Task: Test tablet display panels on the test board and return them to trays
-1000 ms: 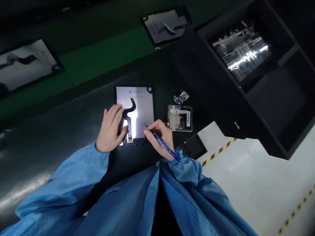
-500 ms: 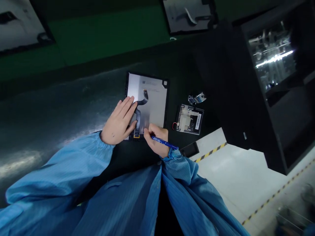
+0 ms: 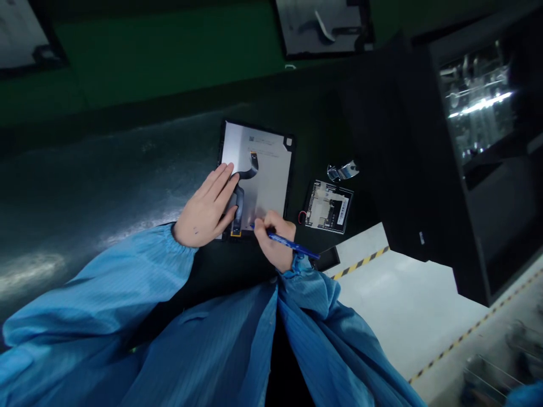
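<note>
A display panel (image 3: 271, 175) with a silver-grey back and black edges lies flat on the dark bench. A black ribbon cable (image 3: 246, 172) curves across it, with gold ends at top and bottom. My left hand (image 3: 207, 206) rests flat on the panel's left side, fingers stretched out, partly over the cable. In my right hand (image 3: 276, 240), closed in a writing grip, is a blue pen (image 3: 294, 246). Its tip points at the panel's lower part, close to the cable's lower end; whether it touches cannot be made out.
Right of the panel lie a small circuit board (image 3: 328, 207) with a red wire and a shiny curled strip (image 3: 343, 170). A large black box-like fixture (image 3: 424, 169) stands at the right. Behind, more panels (image 3: 324, 28) lie on a green mat (image 3: 169, 56).
The pen's tip now shows beyond my right fingers, and the hand has shifted slightly right. My left hand stays on the panel. The whole view has shifted a little.
</note>
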A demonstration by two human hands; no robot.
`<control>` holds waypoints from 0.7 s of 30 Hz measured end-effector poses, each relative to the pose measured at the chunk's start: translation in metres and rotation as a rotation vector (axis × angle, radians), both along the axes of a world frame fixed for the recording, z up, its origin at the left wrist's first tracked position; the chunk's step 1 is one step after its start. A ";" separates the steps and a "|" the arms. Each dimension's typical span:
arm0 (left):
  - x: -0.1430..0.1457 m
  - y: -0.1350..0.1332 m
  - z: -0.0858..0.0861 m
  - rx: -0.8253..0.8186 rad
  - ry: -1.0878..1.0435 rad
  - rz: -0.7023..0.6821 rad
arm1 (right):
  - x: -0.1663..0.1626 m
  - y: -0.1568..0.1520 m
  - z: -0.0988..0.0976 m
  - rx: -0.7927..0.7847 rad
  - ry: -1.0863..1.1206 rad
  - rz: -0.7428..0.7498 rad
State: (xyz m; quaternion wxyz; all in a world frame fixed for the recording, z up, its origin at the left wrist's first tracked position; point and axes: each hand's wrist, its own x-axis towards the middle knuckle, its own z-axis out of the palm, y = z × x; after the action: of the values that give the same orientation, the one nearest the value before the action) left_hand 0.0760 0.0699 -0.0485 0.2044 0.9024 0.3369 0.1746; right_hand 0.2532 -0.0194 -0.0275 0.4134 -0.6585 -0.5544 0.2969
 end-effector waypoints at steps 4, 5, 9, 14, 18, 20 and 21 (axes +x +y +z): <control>0.009 -0.004 -0.001 0.009 0.018 -0.007 | 0.028 0.006 0.019 0.041 0.119 -0.159; 0.014 -0.006 -0.002 0.012 0.022 -0.009 | 0.037 0.010 0.024 0.052 0.110 -0.166; 0.033 -0.015 -0.005 0.015 0.030 -0.017 | 0.069 0.035 0.035 0.040 0.040 -0.092; 0.044 -0.021 0.003 0.014 0.025 0.007 | 0.072 0.072 0.014 0.069 -0.032 0.011; 0.047 0.000 0.026 -0.050 -0.121 0.107 | 0.068 0.080 0.012 0.123 0.060 0.081; 0.052 0.017 0.038 -0.118 -0.215 0.172 | 0.069 0.076 0.019 0.162 0.136 0.092; 0.055 0.025 0.043 -0.177 -0.236 0.185 | 0.071 0.073 0.024 0.173 0.167 0.101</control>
State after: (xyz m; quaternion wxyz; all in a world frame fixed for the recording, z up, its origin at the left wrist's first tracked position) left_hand 0.1308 0.0950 -0.0056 0.3045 0.8192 0.4060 0.2670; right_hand 0.3237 0.0532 -0.0039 0.4978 -0.5647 -0.5740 0.3221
